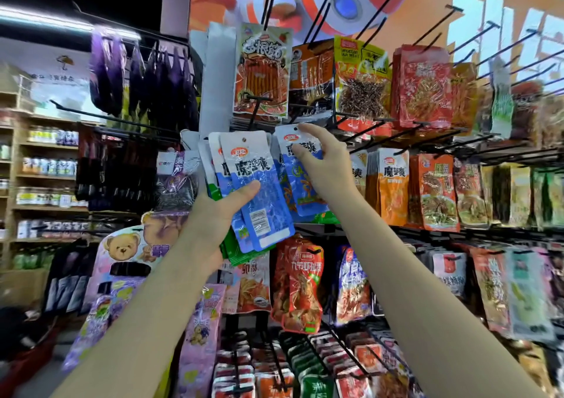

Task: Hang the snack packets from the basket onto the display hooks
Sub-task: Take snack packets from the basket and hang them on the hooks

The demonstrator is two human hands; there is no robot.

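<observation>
My left hand grips a fanned stack of blue-and-white snack packets, with green packets behind it, thumb pressed on the front packet. My right hand pinches a single blue-and-white packet near its top, forefinger by the punched hole. That packet's top sits just under a black display hook in the middle row. Whether the hole is on the hook I cannot tell. The basket is not in view.
Black hooks jut out from the orange display wall, several of them bare at the upper right. Red and orange snack packets hang around. Purple bags hang at the left, wooden shelves with bottles farther left.
</observation>
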